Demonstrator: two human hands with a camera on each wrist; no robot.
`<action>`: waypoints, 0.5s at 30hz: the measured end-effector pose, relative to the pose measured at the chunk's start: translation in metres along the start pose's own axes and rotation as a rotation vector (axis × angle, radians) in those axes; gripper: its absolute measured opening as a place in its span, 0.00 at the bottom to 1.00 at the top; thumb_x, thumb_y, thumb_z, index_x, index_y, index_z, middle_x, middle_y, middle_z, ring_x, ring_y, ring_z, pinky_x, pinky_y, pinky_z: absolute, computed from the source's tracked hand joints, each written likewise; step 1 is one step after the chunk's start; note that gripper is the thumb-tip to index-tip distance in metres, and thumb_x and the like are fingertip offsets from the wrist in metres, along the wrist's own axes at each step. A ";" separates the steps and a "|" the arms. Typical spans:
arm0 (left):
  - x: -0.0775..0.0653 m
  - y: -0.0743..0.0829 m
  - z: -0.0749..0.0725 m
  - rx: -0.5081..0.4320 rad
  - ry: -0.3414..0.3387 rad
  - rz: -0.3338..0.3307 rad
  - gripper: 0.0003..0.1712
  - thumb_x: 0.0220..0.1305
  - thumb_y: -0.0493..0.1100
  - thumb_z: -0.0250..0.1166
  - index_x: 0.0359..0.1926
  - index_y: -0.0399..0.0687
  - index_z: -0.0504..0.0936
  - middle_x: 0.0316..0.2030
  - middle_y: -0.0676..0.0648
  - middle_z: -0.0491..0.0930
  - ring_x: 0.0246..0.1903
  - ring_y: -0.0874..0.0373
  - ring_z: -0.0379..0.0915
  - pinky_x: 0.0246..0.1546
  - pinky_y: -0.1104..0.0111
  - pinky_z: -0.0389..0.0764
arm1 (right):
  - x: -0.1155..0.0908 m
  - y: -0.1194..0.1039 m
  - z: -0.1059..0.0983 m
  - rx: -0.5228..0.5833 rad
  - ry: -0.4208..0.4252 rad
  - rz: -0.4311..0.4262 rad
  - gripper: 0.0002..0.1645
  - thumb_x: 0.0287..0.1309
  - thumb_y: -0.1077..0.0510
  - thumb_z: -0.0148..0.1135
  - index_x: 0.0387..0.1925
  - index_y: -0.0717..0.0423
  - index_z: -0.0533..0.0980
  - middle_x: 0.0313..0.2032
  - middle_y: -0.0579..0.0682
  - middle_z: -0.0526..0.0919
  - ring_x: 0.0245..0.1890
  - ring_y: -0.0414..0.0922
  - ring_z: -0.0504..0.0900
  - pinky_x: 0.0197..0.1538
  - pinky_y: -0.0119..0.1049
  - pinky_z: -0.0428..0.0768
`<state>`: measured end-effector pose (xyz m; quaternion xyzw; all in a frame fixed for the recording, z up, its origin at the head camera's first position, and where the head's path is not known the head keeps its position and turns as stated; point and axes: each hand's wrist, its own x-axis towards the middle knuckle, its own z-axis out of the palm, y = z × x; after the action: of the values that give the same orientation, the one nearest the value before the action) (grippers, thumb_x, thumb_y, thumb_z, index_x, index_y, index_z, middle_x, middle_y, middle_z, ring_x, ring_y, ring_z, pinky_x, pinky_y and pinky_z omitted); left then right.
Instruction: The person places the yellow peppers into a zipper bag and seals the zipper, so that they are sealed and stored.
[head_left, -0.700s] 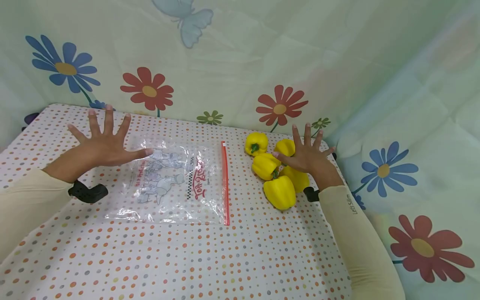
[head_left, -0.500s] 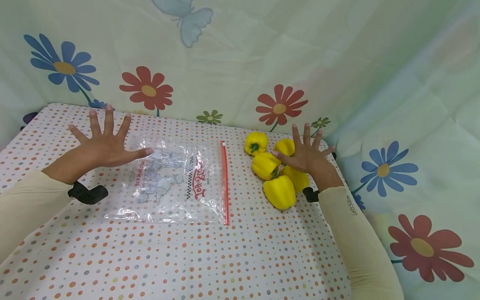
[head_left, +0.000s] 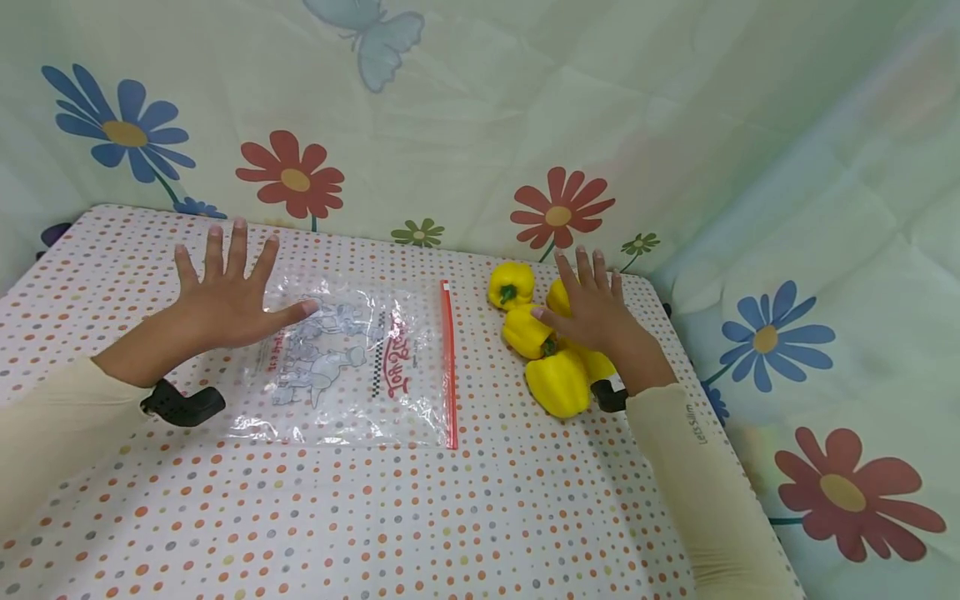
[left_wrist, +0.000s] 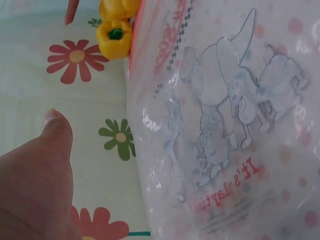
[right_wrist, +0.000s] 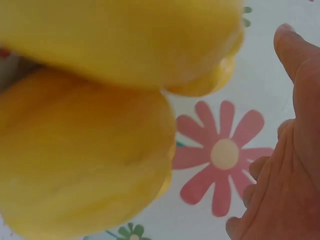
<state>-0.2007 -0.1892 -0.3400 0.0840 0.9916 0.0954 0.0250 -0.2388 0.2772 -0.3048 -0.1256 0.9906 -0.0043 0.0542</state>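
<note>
My left hand (head_left: 228, 304) is spread with straight fingers over the left end of a clear plastic zip bag (head_left: 345, 417), holding nothing. The bag lies flat, printed with cartoon figures, its red zip edge (head_left: 449, 367) to the right. My right hand (head_left: 600, 317), fingers also straight, hovers over a cluster of several yellow bell peppers and partly hides some. The nearest bell pepper (head_left: 558, 385) lies in front, another (head_left: 512, 285) sits at the back with its green stem showing. In the right wrist view large bell peppers (right_wrist: 85, 160) stand close beside the hand.
The table (head_left: 360, 525) has a white cover with coloured dots. A curtain (head_left: 465, 125) printed with flowers hangs behind it and along the right side. Black straps with small devices (head_left: 183, 404) sit at both wrists.
My left hand has shifted slightly right over the bag. My right hand has moved a little left, its fingers closer together over the bell peppers. Bag and peppers stay in place.
</note>
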 end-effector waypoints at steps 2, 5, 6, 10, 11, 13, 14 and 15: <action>-0.001 0.004 0.002 -0.001 -0.007 0.017 0.66 0.55 0.82 0.44 0.76 0.39 0.35 0.70 0.30 0.15 0.66 0.30 0.07 0.53 0.35 0.10 | -0.001 -0.006 -0.001 0.016 -0.007 -0.013 0.59 0.61 0.26 0.46 0.76 0.46 0.27 0.74 0.57 0.23 0.72 0.57 0.19 0.67 0.61 0.27; -0.002 0.009 0.005 0.001 -0.016 0.044 0.66 0.55 0.82 0.44 0.76 0.40 0.35 0.71 0.31 0.17 0.67 0.30 0.09 0.54 0.37 0.10 | -0.004 -0.014 0.000 0.048 -0.013 -0.042 0.59 0.62 0.28 0.49 0.76 0.46 0.29 0.75 0.56 0.24 0.72 0.55 0.21 0.69 0.59 0.30; -0.002 0.011 0.005 0.002 -0.016 0.053 0.66 0.55 0.82 0.45 0.76 0.40 0.36 0.71 0.31 0.17 0.67 0.31 0.09 0.54 0.37 0.10 | -0.004 -0.016 0.001 0.054 -0.012 -0.055 0.58 0.63 0.29 0.50 0.77 0.46 0.30 0.75 0.56 0.25 0.73 0.54 0.22 0.69 0.59 0.31; -0.005 0.019 0.007 -0.002 -0.024 0.088 0.65 0.56 0.81 0.46 0.76 0.40 0.37 0.72 0.32 0.18 0.68 0.31 0.11 0.56 0.37 0.12 | -0.006 -0.026 0.004 0.059 0.023 -0.104 0.52 0.67 0.33 0.48 0.77 0.49 0.35 0.76 0.56 0.31 0.73 0.53 0.25 0.70 0.58 0.37; -0.005 0.022 0.008 -0.002 -0.028 0.096 0.65 0.56 0.81 0.46 0.76 0.40 0.37 0.72 0.32 0.19 0.68 0.31 0.11 0.57 0.36 0.13 | -0.007 -0.029 0.004 0.052 0.030 -0.114 0.51 0.68 0.34 0.46 0.77 0.49 0.36 0.76 0.56 0.31 0.74 0.52 0.25 0.70 0.58 0.38; -0.007 0.027 0.010 -0.007 -0.045 0.111 0.65 0.56 0.81 0.45 0.76 0.40 0.37 0.72 0.32 0.19 0.69 0.32 0.12 0.58 0.36 0.15 | -0.008 -0.034 0.006 0.053 0.048 -0.135 0.49 0.69 0.35 0.45 0.78 0.48 0.37 0.76 0.55 0.33 0.74 0.52 0.26 0.70 0.58 0.39; -0.008 0.029 0.011 -0.012 -0.051 0.118 0.65 0.56 0.81 0.45 0.76 0.41 0.37 0.72 0.32 0.19 0.69 0.32 0.12 0.58 0.36 0.16 | -0.008 -0.037 0.008 0.050 0.055 -0.148 0.48 0.69 0.35 0.45 0.77 0.48 0.37 0.76 0.54 0.33 0.74 0.51 0.27 0.71 0.57 0.40; -0.009 0.031 0.012 -0.012 -0.058 0.124 0.65 0.56 0.82 0.45 0.76 0.41 0.37 0.72 0.32 0.19 0.69 0.33 0.12 0.59 0.36 0.17 | -0.009 -0.040 0.009 0.049 0.059 -0.164 0.48 0.69 0.36 0.46 0.77 0.48 0.37 0.76 0.54 0.34 0.74 0.51 0.27 0.71 0.56 0.40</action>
<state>-0.1862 -0.1581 -0.3452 0.1477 0.9827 0.1004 0.0481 -0.2188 0.2407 -0.3118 -0.2045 0.9778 -0.0368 0.0278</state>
